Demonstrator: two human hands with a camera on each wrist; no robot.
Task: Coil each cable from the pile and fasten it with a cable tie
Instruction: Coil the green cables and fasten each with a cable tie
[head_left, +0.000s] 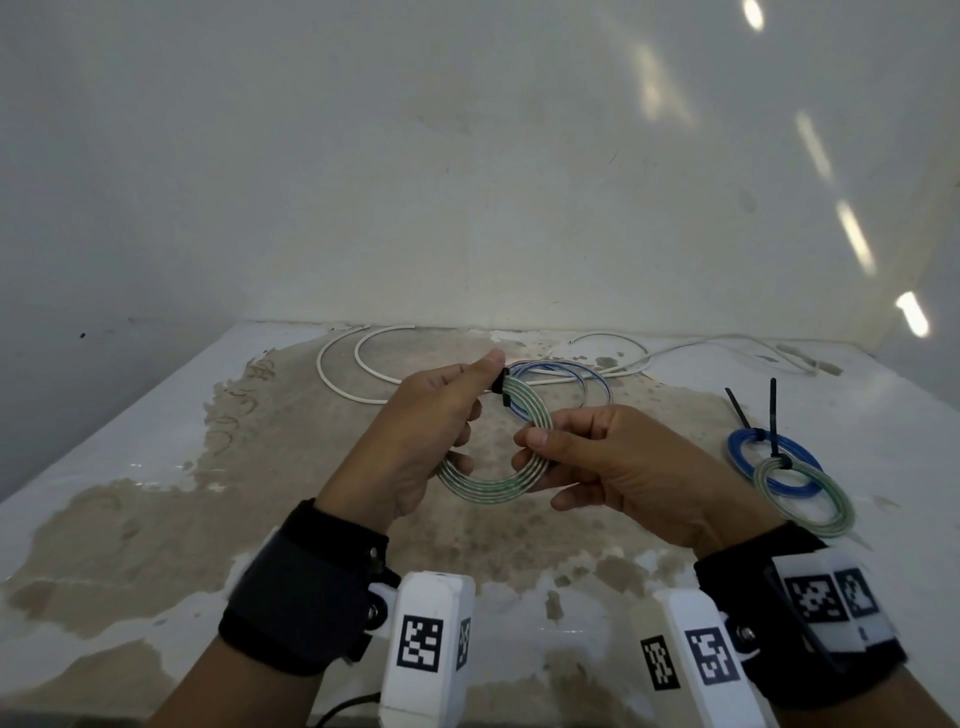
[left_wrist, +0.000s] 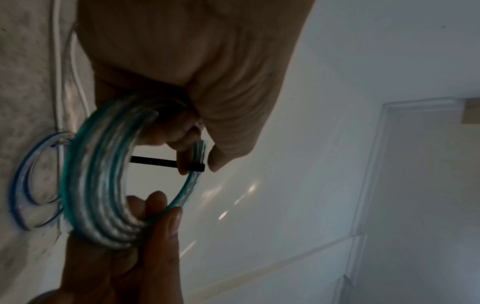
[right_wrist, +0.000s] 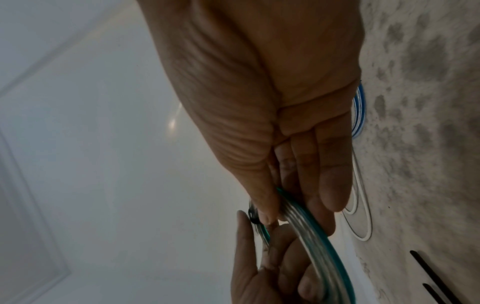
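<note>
I hold a green-striped clear cable coil (head_left: 493, 488) above the table with both hands. A black cable tie (head_left: 502, 388) wraps its top strands. My left hand (head_left: 488, 384) pinches the coil right at the tie, thumb on top. In the left wrist view the tie's tail (left_wrist: 153, 160) sticks sideways across the coil (left_wrist: 96, 174). My right hand (head_left: 527, 449) pinches the coil's right side between thumb and fingers. In the right wrist view its fingers (right_wrist: 332, 174) curl around the strands (right_wrist: 311, 236).
A loose blue-striped cable (head_left: 571, 374) and a white cable (head_left: 358, 379) lie at the back of the stained table (head_left: 156, 467). Two tied coils, blue (head_left: 748, 457) and green (head_left: 826, 504), lie at the right with black tie tails up. A wall stands close behind.
</note>
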